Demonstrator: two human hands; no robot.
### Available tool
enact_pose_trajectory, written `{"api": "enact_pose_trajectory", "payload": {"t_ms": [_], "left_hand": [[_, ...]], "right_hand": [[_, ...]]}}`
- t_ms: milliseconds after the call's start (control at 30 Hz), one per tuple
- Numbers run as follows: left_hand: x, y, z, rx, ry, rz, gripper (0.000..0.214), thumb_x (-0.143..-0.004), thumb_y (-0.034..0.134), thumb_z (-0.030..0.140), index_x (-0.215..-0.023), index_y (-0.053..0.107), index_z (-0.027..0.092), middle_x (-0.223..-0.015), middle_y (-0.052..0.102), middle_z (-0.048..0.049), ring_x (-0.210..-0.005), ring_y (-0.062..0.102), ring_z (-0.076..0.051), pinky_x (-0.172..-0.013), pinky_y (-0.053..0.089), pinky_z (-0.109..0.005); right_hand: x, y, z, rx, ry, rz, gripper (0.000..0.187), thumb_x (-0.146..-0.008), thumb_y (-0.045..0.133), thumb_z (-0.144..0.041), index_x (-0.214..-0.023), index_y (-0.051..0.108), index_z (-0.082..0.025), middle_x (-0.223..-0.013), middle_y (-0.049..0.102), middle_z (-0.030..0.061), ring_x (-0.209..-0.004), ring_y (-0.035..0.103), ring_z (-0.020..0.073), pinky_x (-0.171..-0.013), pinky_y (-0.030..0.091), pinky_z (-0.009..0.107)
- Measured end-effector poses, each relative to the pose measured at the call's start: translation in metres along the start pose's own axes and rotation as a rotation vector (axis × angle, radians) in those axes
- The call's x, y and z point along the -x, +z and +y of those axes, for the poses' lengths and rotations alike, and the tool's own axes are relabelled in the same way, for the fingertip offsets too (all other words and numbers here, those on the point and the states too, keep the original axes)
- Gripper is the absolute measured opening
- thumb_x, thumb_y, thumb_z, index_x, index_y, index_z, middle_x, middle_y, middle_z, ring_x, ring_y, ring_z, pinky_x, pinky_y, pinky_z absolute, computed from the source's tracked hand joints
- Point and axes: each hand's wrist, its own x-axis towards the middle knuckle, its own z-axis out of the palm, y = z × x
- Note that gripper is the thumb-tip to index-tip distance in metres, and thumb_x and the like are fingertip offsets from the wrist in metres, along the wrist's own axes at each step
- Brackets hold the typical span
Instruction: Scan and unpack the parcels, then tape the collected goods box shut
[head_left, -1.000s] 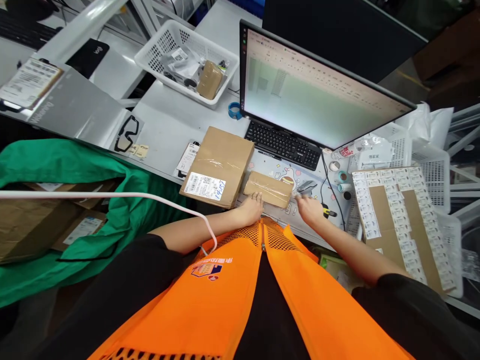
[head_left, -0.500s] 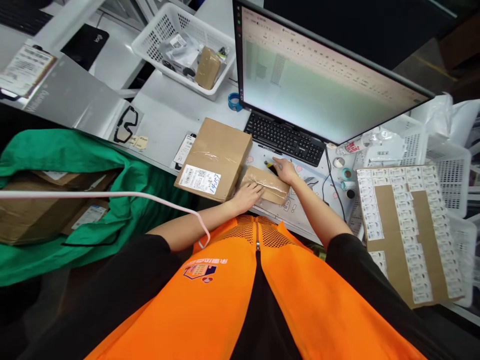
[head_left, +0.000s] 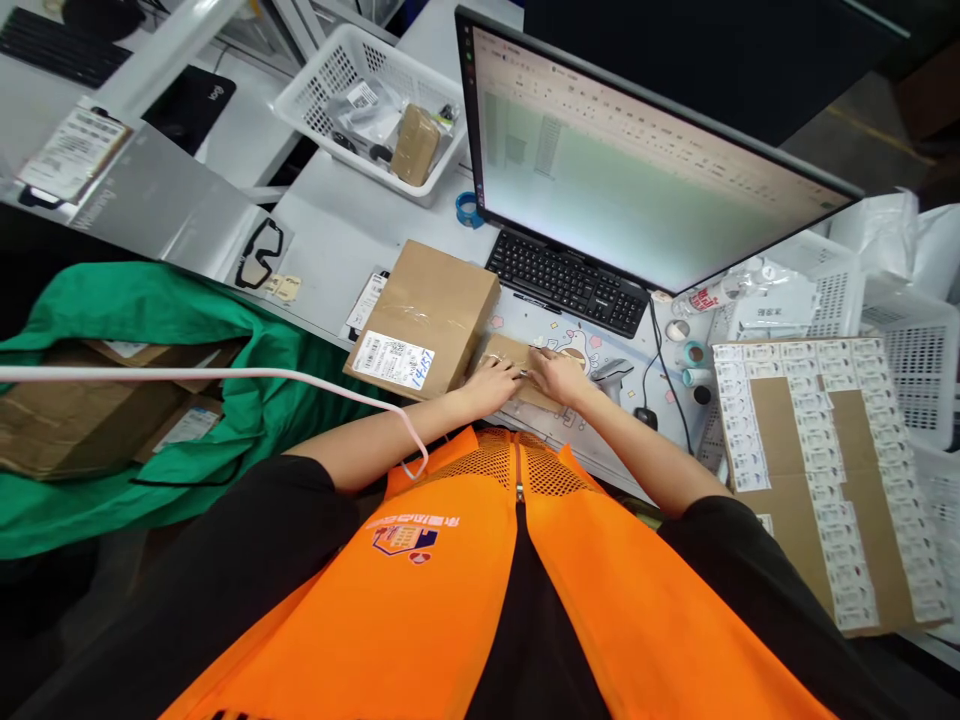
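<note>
The left hand (head_left: 491, 385) is lying just below the middle of the frame, its fingers stretched out and loosely together, pressing flat on the near left end of a small, flat brown cardboard parcel wrapped in clear tape (head_left: 512, 352). The right hand (head_left: 559, 375) is resting on the right part of the same parcel, its fingers bending towards the left fingertips and almost meeting them; whether it is pinching anything is too small to tell. The parcel is lying on the pale grey worktop (head_left: 337, 235), between the person's orange mesh vest (head_left: 465, 570) and the black keyboard (head_left: 566, 285).

A larger brown cardboard box with a white barcode label (head_left: 431, 305) is sitting just to the left of the parcel, touching or nearly touching it. A grey handheld scanner (head_left: 615, 372) is lying just right of the right hand. A wide black-framed monitor showing a pale spreadsheet (head_left: 637, 190) is standing behind the keyboard. A white plastic mesh basket (head_left: 315, 95) is holding small packets in the upper left, with a blue roll of tape (head_left: 469, 208) near it. A brown cardboard sheet covered in rows of white stickers (head_left: 787, 450) is lying at the right. Green cloth (head_left: 150, 320) is draping over boxes at the left.
</note>
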Motion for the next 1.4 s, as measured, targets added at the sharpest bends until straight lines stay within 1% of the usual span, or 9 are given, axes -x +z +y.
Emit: {"api": "enact_pose_trajectory", "payload": {"t_ms": [133,267,467,733,967,1067,1200,1300,1400], "left_hand": [[0.004,-0.003,0.006,-0.045,0.013,-0.011,0.036,-0.107,0.053,0.020,-0.135,0.073,0.011,-0.141,0.066,-0.0187,-0.141,0.049,-0.037,-0.113,0.037,-0.050],[0.002,-0.008,0.010,-0.100,-0.027,0.000,0.034,-0.105,0.053,0.017,-0.128,0.076,0.012,-0.158,0.055,-0.0199,-0.150,0.041,-0.042,-0.122,0.030,-0.056],[-0.016,-0.027,0.005,-0.068,-0.070,-0.050,0.040,-0.100,0.055,0.010,-0.138,0.064,0.010,-0.119,0.071,-0.0188,-0.116,0.063,-0.032,-0.101,0.047,-0.043],[0.048,0.006,0.025,-0.001,-0.049,-0.129,0.023,-0.108,0.055,0.026,-0.117,0.071,0.013,-0.118,0.070,-0.0168,-0.111,0.067,-0.030,-0.095,0.050,-0.038],[-0.020,-0.018,-0.004,-0.033,-0.017,-0.063,0.044,-0.099,0.059,0.016,-0.143,0.065,0.015,-0.132,0.069,-0.0182,-0.124,0.063,-0.033,-0.097,0.048,-0.040],[-0.037,-0.027,0.004,-0.113,0.015,-0.086,0.043,-0.094,0.062,0.011,-0.136,0.070,0.010,-0.132,0.069,-0.0230,-0.123,0.064,-0.035,-0.100,0.047,-0.043],[-0.054,-0.009,0.005,-0.175,-0.011,-0.105,0.040,-0.089,0.074,0.017,-0.129,0.075,0.013,-0.128,0.074,-0.0237,-0.121,0.069,-0.037,-0.112,0.042,-0.051],[-0.066,-0.001,-0.014,-0.210,-0.107,-0.179,0.066,-0.079,0.089,0.035,-0.139,0.072,0.015,-0.136,0.072,-0.0254,-0.130,0.065,-0.042,-0.121,0.035,-0.058],[-0.051,-0.010,-0.026,-0.221,-0.188,-0.185,0.075,-0.083,0.083,0.038,-0.150,0.064,0.012,-0.146,0.065,-0.0273,-0.140,0.059,-0.043,-0.127,0.030,-0.058]], "right_hand": [[-0.002,0.003,0.003,0.027,-0.021,0.056,0.053,-0.114,0.031,-0.033,-0.158,0.048,-0.007,-0.159,0.053,0.0296,-0.133,0.063,0.0336,-0.106,0.048,0.039],[-0.025,-0.012,0.033,-0.158,0.055,0.075,0.046,-0.115,0.030,-0.032,-0.136,0.065,-0.009,-0.119,0.077,0.0216,-0.104,0.071,0.0287,-0.092,0.047,0.033],[-0.057,-0.011,0.076,-0.436,0.110,0.056,0.042,-0.112,0.043,-0.035,-0.105,0.077,-0.012,-0.106,0.078,0.0124,-0.090,0.064,0.0209,-0.080,0.041,0.027],[-0.058,0.028,0.067,-0.579,0.312,0.283,0.048,-0.108,0.049,-0.050,-0.089,0.078,-0.016,-0.101,0.079,0.0141,-0.091,0.065,0.0235,-0.084,0.043,0.030],[-0.009,0.044,0.055,-1.035,0.546,0.732,0.051,-0.106,0.041,-0.053,-0.126,0.068,-0.014,-0.130,0.074,0.0187,-0.116,0.068,0.0276,-0.105,0.049,0.039],[0.032,0.047,0.023,-1.131,0.662,0.622,0.057,-0.099,0.054,-0.059,-0.131,0.064,-0.014,-0.122,0.075,0.0200,-0.113,0.071,0.0331,-0.098,0.056,0.044],[0.039,0.081,-0.010,-0.785,0.448,0.883,0.065,-0.088,0.075,-0.045,-0.146,0.056,-0.021,-0.141,0.065,0.0207,-0.131,0.064,0.0397,-0.104,0.056,0.051],[0.019,0.100,-0.009,-0.509,0.273,1.093,0.040,-0.093,0.063,-0.022,-0.132,0.063,-0.028,-0.140,0.064,0.0183,-0.131,0.063,0.0394,-0.107,0.054,0.058],[0.019,0.090,-0.003,-0.385,0.102,1.135,0.042,-0.083,0.055,-0.006,-0.115,0.068,-0.029,-0.134,0.066,0.0139,-0.121,0.067,0.0355,-0.101,0.058,0.058]]}}
